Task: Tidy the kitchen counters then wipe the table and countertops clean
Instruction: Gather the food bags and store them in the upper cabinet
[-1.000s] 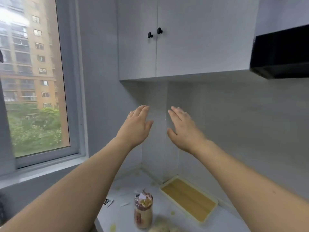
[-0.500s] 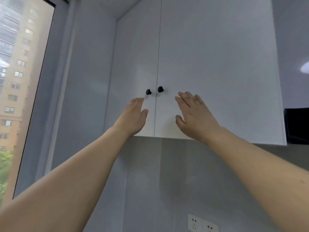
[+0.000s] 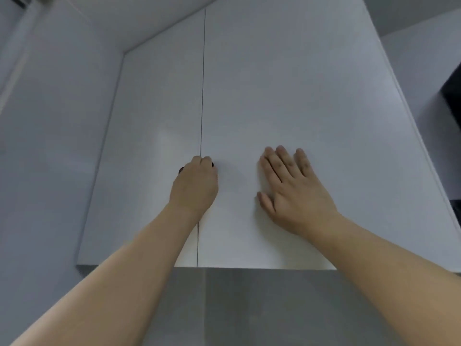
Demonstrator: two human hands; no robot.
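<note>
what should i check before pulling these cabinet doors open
1. Left hand on the knobs: ok, fingers curled over them at the seam.
2. Which knob it grips: cannot tell, both are mostly hidden.
3. Right hand clear of the swing: not ok, it lies flat on the right door.
4. Doors shut and flush: ok, the seam looks even.
5. Left door has room beside the wall: cannot tell.

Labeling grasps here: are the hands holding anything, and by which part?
The left hand curls round the black cabinet knobs at the door seam; which knob cannot be told. The right hand lies flat on the right cabinet door, holding nothing.
</note>
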